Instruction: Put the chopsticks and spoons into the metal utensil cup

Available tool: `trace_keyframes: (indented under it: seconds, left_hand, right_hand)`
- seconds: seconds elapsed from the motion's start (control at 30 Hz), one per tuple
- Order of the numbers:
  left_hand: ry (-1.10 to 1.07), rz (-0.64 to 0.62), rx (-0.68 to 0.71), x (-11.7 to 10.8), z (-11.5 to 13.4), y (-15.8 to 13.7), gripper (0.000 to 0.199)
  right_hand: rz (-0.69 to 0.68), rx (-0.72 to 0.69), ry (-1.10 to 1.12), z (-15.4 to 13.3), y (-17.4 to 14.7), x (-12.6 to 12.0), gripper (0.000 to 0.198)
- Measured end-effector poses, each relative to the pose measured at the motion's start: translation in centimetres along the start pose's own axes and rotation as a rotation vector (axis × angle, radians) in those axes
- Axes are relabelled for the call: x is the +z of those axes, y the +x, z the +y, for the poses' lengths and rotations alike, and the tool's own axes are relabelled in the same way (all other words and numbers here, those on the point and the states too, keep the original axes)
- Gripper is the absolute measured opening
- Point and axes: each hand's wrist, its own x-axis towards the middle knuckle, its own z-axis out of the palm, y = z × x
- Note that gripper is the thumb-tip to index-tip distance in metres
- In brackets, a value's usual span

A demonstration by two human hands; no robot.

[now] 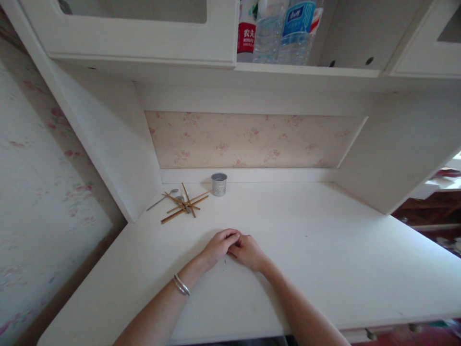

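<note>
My left hand (217, 246) and my right hand (249, 253) rest together on the white tabletop, fingers curled and touching each other. Both are closed, and no object shows between them. Beyond them, to the left, several brown chopsticks (169, 218) lie crossed in a loose pile. A metal spoon (158, 202) is beside the pile, and other metal pieces lie partly hidden under the chopsticks. Near the back edge a small silver metal holder (219, 185) with little holes in its side stands upright, its mouth facing up.
The white desk (324, 269) is boxed in by a left side panel (108, 129) and a right side panel (399, 144). Overhead, an open shelf holds plastic bottles (268, 38) and a blue-labelled pack or bottle (297, 24). Drawer knobs show below the front edge.
</note>
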Motion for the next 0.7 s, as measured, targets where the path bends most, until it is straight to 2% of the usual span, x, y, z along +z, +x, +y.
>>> trace_keyframes:
  seconds: [0.7]
  left_hand:
    - [0.008, -0.027, 0.029, -0.14, -0.32, 0.09, 0.030]
  right_hand:
    - [0.004, -0.008, -0.023, 0.01, 0.01, 0.02, 0.019]
